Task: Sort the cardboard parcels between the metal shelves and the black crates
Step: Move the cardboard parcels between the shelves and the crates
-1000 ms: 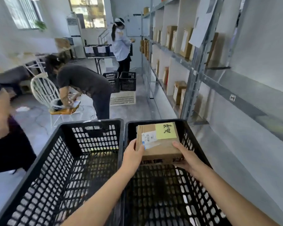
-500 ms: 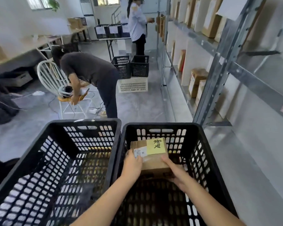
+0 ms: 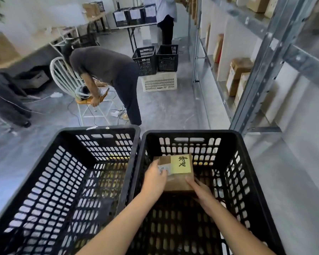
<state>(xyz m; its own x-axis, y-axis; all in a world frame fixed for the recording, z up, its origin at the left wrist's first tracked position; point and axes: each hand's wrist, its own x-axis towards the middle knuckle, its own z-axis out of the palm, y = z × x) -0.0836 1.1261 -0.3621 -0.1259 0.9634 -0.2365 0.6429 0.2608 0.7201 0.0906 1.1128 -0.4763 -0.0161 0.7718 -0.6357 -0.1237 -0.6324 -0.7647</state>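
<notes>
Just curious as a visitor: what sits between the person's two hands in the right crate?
A cardboard parcel with a yellow label, gripped by left hand and right hand inside the black crate, per the head view.

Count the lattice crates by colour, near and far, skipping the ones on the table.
Black: 4 (near left crate, near right crate with the cardboard parcel inside, two far crates)
White: 1 (white crate under the far pair)
Total: 5
</notes>
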